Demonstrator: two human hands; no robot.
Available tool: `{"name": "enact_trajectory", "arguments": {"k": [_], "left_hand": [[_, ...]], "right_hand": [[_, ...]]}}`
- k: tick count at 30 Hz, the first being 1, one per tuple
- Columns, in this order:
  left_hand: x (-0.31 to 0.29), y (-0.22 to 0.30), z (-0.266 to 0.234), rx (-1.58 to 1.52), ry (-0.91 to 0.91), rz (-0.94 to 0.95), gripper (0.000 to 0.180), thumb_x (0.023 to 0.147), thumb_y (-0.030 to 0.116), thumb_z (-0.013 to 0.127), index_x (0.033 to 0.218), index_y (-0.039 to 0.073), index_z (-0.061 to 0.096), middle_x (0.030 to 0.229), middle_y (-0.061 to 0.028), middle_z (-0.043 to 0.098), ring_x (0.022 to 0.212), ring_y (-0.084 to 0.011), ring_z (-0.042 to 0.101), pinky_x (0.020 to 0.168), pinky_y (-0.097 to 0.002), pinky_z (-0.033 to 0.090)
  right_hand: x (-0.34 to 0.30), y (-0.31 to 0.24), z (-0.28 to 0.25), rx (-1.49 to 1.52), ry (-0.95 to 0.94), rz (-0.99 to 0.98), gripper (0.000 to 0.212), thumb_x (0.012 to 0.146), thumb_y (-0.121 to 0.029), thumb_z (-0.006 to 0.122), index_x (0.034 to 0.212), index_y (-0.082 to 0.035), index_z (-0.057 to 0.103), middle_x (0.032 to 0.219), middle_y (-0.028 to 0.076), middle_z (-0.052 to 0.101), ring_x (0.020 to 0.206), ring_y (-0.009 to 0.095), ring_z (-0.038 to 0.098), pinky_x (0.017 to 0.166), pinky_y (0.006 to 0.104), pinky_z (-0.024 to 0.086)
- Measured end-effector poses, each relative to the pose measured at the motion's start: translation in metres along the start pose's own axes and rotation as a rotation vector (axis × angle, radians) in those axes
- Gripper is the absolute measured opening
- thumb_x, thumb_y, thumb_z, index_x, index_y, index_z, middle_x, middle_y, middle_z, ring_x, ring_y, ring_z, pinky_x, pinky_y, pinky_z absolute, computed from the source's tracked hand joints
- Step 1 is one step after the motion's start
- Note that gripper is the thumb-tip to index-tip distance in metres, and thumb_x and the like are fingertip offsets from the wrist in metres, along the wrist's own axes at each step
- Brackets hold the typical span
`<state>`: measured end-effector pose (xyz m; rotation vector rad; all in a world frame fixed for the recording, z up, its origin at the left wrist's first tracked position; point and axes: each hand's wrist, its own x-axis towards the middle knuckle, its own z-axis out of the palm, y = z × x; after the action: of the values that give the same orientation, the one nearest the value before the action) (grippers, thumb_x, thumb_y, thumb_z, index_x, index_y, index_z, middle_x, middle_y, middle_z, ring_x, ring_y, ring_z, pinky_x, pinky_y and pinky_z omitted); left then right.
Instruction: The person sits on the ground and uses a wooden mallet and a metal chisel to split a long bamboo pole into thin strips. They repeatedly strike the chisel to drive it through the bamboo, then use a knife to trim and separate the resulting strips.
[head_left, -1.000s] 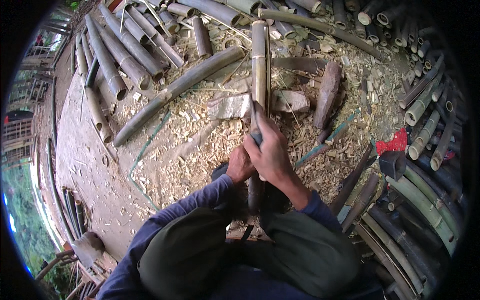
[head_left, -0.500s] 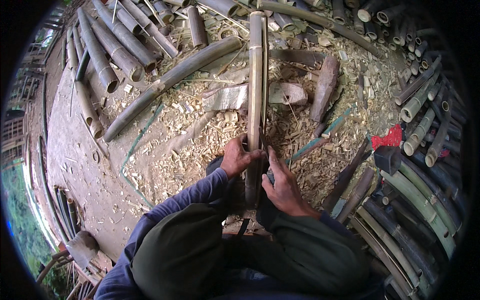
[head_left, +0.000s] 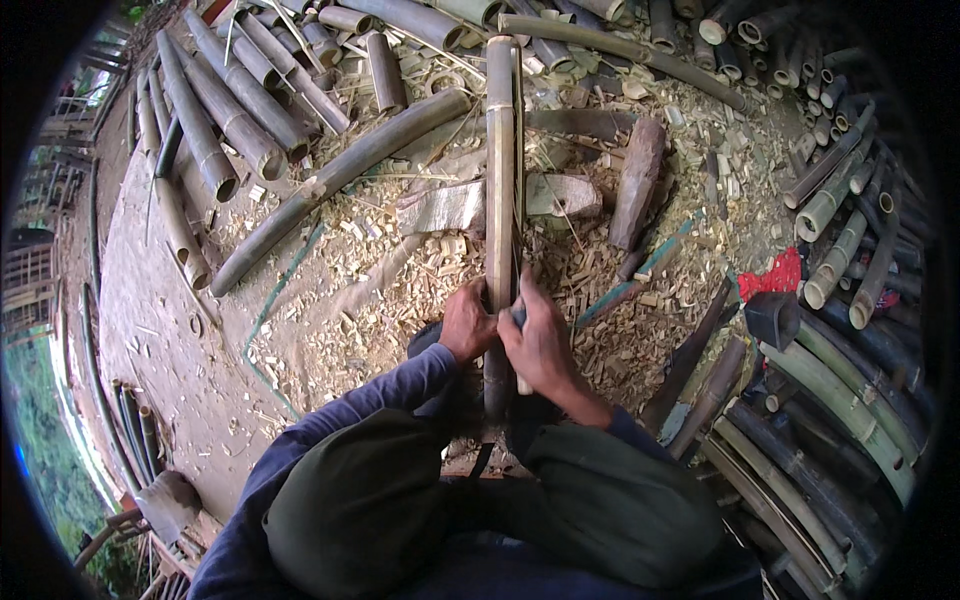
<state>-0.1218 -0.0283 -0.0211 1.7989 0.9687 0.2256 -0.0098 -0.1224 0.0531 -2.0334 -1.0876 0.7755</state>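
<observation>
A bamboo pole (head_left: pixel 500 200) with a pale shaved strip along it runs straight away from me between my knees, lying across a wooden block (head_left: pixel 440 207). My left hand (head_left: pixel 467 322) is closed on the pole's left side near its close end. On the other side, my right hand (head_left: pixel 540 340) is closed round a knife (head_left: pixel 518 316); just a grey bit of it shows at the fingers, and the blade is mostly hidden. The two hands almost meet over the pole. A thin split strip stands along the pole's right edge.
Wood chips (head_left: pixel 380 300) cover the ground around the block. A thick log piece (head_left: pixel 637 185) leans at its right. A curved bamboo length (head_left: pixel 340 180) lies to the left. More bamboo is stacked at right, near a red cloth (head_left: pixel 771 275) and a dark square-mouthed container (head_left: pixel 773 320).
My right hand has turned and come in against the pole, covering the dark blade that showed earlier. My left hand has shifted slightly, still at the pole. The view has moved a little.
</observation>
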Motion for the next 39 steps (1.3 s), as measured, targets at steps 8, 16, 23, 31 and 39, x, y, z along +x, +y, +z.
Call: {"name": "enact_trajectory", "arguments": {"k": [8,16,23,31,39], "left_hand": [[-0.001,0.005,-0.004,-0.054,-0.025,-0.048,0.04,0.079,0.028,0.079,0.102,-0.003,0.068,0.087,-0.0259,0.071,0.083,-0.0416,0.071,0.076,-0.0479,0.055],[-0.003,0.0,-0.004,-0.015,-0.018,0.005,0.048,0.077,0.036,0.083,0.101,-0.002,0.067,0.087,-0.025,0.071,0.085,-0.042,0.071,0.079,-0.0488,0.055],[-0.002,0.015,-0.015,-0.036,-0.141,-0.097,0.054,0.075,0.038,0.086,0.108,-0.001,0.069,0.091,-0.0231,0.072,0.088,-0.0382,0.072,0.082,-0.0476,0.055],[-0.022,-0.005,-0.033,-0.08,-0.186,-0.078,0.078,0.073,0.047,0.091,0.122,-0.005,0.061,0.105,-0.0229,0.071,0.098,-0.0341,0.071,0.089,-0.0425,0.055],[0.018,0.003,-0.027,-0.07,-0.213,-0.139,0.062,0.078,0.039,0.084,0.118,-0.004,0.064,0.101,-0.0258,0.07,0.091,-0.0357,0.069,0.081,-0.0454,0.054]], "right_hand": [[0.019,-0.008,-0.016,-0.115,0.02,-0.079,0.07,0.091,-0.014,0.063,0.153,0.007,0.036,0.115,0.034,0.059,0.096,0.049,0.065,0.081,0.0509,0.056],[0.079,-0.031,-0.021,-0.113,0.091,-0.04,0.066,0.088,-0.008,0.065,0.148,0.009,0.044,0.1,0.029,0.064,0.088,0.04,0.067,0.076,0.046,0.054],[0.155,-0.032,-0.036,-0.11,0.11,-0.006,0.062,0.087,-0.012,0.064,0.144,0.008,0.05,0.076,0.023,0.063,0.068,0.03,0.068,0.063,0.0437,0.053],[0.067,-0.018,-0.03,-0.123,0.067,-0.096,0.066,0.088,-0.013,0.066,0.149,0.006,0.046,0.088,0.023,0.066,0.079,0.039,0.066,0.076,0.0461,0.054],[0.055,-0.03,-0.031,-0.066,0.03,-0.027,0.064,0.088,-0.012,0.067,0.146,0.007,0.049,0.105,0.027,0.065,0.091,0.041,0.066,0.083,0.047,0.053]]}}
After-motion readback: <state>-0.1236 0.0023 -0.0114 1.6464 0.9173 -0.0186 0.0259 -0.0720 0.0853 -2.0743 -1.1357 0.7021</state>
